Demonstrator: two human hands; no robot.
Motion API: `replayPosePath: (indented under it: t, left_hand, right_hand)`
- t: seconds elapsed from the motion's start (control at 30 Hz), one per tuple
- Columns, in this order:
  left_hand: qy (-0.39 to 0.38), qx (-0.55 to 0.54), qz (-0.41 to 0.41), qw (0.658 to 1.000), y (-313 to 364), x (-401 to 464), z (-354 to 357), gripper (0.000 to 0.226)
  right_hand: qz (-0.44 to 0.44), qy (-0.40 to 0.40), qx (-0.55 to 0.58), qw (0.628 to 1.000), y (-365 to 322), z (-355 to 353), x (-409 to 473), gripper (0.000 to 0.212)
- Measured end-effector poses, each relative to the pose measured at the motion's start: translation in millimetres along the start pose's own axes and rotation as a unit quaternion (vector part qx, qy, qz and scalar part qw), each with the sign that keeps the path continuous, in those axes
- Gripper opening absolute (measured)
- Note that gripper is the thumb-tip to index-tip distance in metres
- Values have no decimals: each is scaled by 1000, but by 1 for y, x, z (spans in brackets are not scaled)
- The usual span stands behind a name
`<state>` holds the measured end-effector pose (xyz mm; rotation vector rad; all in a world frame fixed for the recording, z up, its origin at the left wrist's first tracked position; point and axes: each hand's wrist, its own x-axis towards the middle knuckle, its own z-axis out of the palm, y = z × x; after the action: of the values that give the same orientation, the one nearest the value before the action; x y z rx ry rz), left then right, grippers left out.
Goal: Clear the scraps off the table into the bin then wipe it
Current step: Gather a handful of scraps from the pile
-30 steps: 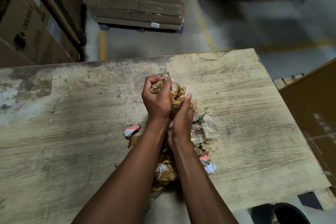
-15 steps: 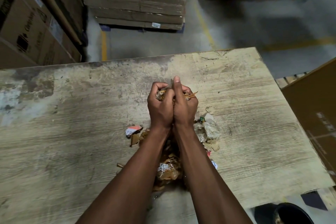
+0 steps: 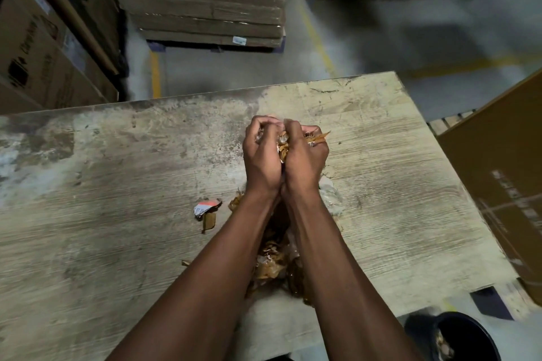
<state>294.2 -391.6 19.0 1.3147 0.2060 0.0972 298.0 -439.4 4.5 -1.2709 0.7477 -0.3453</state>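
Left hand [image 3: 262, 155] and right hand [image 3: 305, 158]: together clutching scraps [image 3: 315, 138]; risk: loose bits spilling onto counter [image 3: 117, 214] or floor before bin [image 3: 469, 334], grip overfull.

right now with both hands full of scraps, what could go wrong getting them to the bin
1. Brown strips poke out past the right hand and between it and the left hand; the bundle of scraps may shed bits on the carry.
2. The bin sits off the table's near right corner, so pieces could drop onto the floor.
3. The orange-and-white scrap lies apart and may be missed.
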Motion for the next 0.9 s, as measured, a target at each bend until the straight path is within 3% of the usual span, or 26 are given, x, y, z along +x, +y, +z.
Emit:
replayPosePath:
  t: [0.13,0.23,0.4,0.53,0.7,0.83,0.9]
  left_hand:
    - [-17,-4,-16,1000,21,-6,19,20]
    - [-28,-18,-14,999,34,-8,32,19]
    - [-69,-7,-18,997,43,-15,46,24]
    - [-75,-5,-71,995,34,-22,42,72]
    - [-79,75,-22,994,19,-26,34,47]
    - [-111,-1,-71,991,26,-30,28,59]
    - [-110,-30,-83,990,30,-27,20,64]
  right_hand:
    - [-10,4,40,999,-29,-7,0,15]
    - [-35,-13,49,998,-47,-15,1,19]
    - [-46,-38,30,998,-64,-27,-1,57]
    - [-35,-16,42,998,-53,-31,-5,52]
    - [-36,30,60,997,-33,-35,-4,37]
    - [-9,31,114,993,-30,-34,-2,49]
    - [12,13,167,986,-36,-35,-2,44]
